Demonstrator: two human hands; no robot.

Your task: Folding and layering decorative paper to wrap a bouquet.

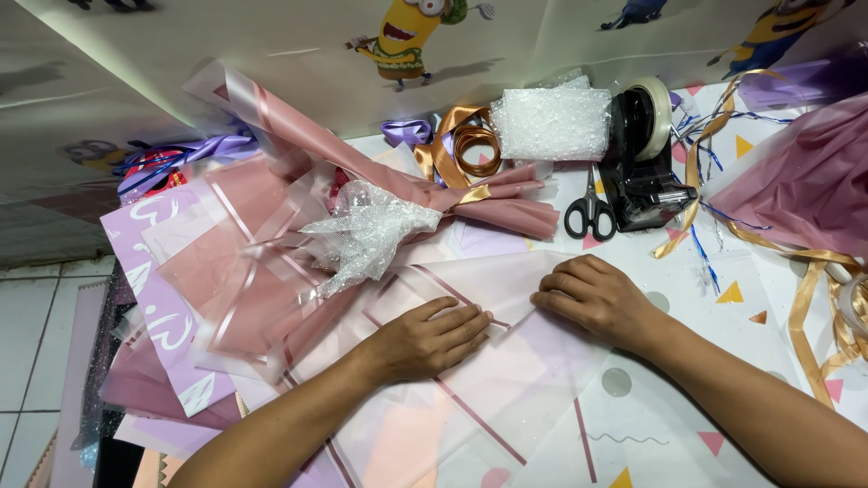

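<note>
A translucent wrapping sheet (506, 289) with dark pink stripes lies flat on the desk (669, 425). The left hand (429, 339) presses it with flattened, released fingers; the right hand (597, 298) rests beside, fingers curled, grasping nothing. Scissors (590, 210) lie beyond.

Much here is covered or cut off

Both forearms run out at the bottom edge. The left hand (425, 342) and right hand (597, 298) cover part of the translucent sheet (488, 398). The pink wrapped bundle (805, 181) is cut by the right edge, and the bouquet (298, 217) hides whatever its wrapping holds.
</note>
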